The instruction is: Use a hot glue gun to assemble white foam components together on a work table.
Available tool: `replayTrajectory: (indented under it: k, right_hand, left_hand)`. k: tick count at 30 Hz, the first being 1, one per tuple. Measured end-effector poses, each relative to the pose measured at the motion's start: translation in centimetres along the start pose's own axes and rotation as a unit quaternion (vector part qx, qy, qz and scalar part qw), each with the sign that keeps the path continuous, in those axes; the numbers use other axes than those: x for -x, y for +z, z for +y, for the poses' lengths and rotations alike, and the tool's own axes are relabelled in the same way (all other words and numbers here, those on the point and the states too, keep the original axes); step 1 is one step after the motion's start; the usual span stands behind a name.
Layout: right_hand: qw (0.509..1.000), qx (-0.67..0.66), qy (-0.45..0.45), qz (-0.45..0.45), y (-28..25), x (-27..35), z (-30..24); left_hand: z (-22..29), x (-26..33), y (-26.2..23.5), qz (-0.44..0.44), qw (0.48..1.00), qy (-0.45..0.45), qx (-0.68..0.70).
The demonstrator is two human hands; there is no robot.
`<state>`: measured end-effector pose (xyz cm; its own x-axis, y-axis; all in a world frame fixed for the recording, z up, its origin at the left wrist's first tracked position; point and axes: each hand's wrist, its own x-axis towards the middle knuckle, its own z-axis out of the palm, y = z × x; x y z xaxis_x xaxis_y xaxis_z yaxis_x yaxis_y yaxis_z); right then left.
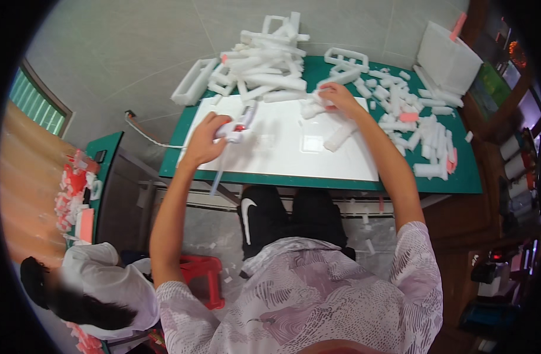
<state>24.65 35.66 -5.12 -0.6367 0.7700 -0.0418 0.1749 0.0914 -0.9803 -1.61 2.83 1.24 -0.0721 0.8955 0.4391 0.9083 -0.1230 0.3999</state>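
Your left hand (202, 144) is closed around the grip of a white glue gun (238, 125) with a red trigger part, its nozzle end pointing up and away from you toward the far side of the counter (459, 177). A thin pale stick runs down from the gun past the near edge of the white board (282, 150) that covers the middle of the green counter.

Your right hand (339, 97) rests at the far edge of that board, fingers curled down on a small white foam piece (313, 108); how tightly it is gripped you cannot tell from here. The piece lies to the right of the gun and slightly farther from you, so the gun's tip and the foam are near each other but apart, with bare board between them. The right hand is on the piece; the left is the farther one.

A short foam bar (339, 137) lies loose on the board just beneath your right forearm, its long axis running diagonally. Behind the board, a heap of foam strips (264, 62) is piled up; to the right, cut foam blocks (421, 135) are scattered. A white foam box (447, 59) stands at the far right corner; what it holds is hidden.
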Motion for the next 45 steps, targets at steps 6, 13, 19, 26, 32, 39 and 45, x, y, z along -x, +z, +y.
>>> replayTrajectory:
  k: [6, 13, 19, 26, 32, 39, 45]
  right_hand:
    - [0.997, 0.067, -0.031, 0.000, -2.2, 0.3, 2.1]
    - [0.997, -0.057, -0.014, -0.051, -0.8, 2.7, 0.6]
    - [0.980, -0.190, 0.048, -0.026, -2.1, 5.2, -1.3]
    - [0.994, -0.077, -0.023, 0.071, -4.2, 5.8, 1.0]
    - [0.996, -0.035, -0.005, 0.076, -3.6, 6.1, 1.0]
    - [0.996, -0.017, -0.032, 0.087, -3.3, 7.1, 0.4]
    - [0.989, -0.117, -0.085, 0.034, -1.7, 8.0, -0.3]
  left_hand:
    - [-0.2, -5.8, 4.1, 0.001, 0.998, 0.045, 0.037]
    - [-3.0, -9.1, 8.5, 0.046, 0.989, 0.094, 0.108]
    - [-3.5, -11.0, 11.8, 0.126, 0.966, 0.171, 0.146]
    - [-4.0, -11.1, 13.4, 0.114, 0.958, 0.167, 0.203]
    - [-4.3, -10.0, 12.7, 0.104, 0.958, 0.164, 0.209]
    - [-4.1, -9.6, 12.9, 0.057, 0.963, 0.182, 0.193]
    - [-4.1, -9.1, 13.1, 0.036, 0.964, 0.207, 0.166]
